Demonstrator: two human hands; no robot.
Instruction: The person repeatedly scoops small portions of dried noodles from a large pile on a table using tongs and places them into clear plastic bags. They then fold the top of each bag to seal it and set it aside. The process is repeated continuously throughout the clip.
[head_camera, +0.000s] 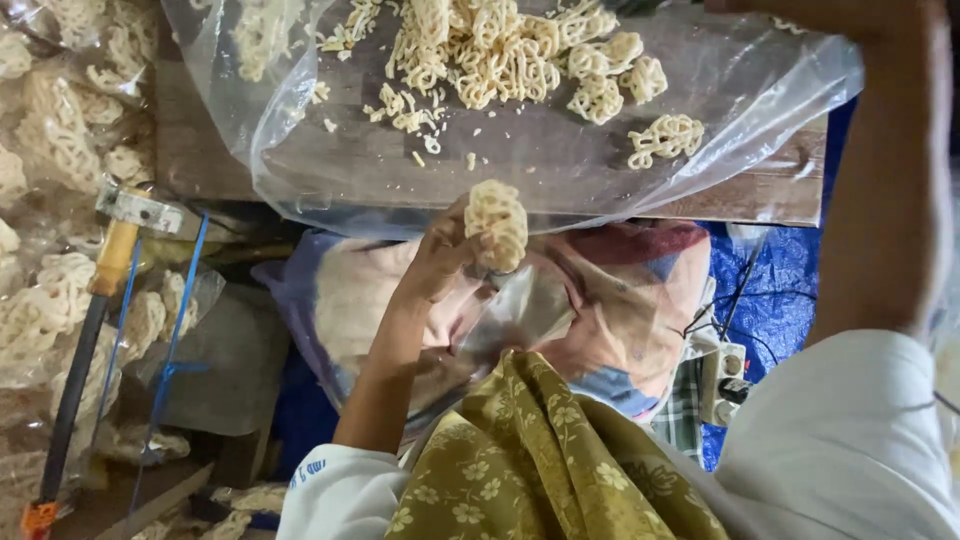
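Left hand (440, 255) has its grip clamped on a lacy cracker (497, 224); right hand's grip runs out of frame, unreadable.

It was a small home snack-making workshop. Noodle-like crackers (520, 55) lay heaped on a plastic sheet (740, 90) over a wooden tabletop (780, 190). Bagged crackers (50, 150) were stacked alongside.

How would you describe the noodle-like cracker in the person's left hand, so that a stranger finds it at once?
Start at the clear plastic sheet on the wooden table, with a pile of pale crackers. Just below its front edge, the left hand holds one curly cracker by the fingertips. It alone is lifted off the sheet.
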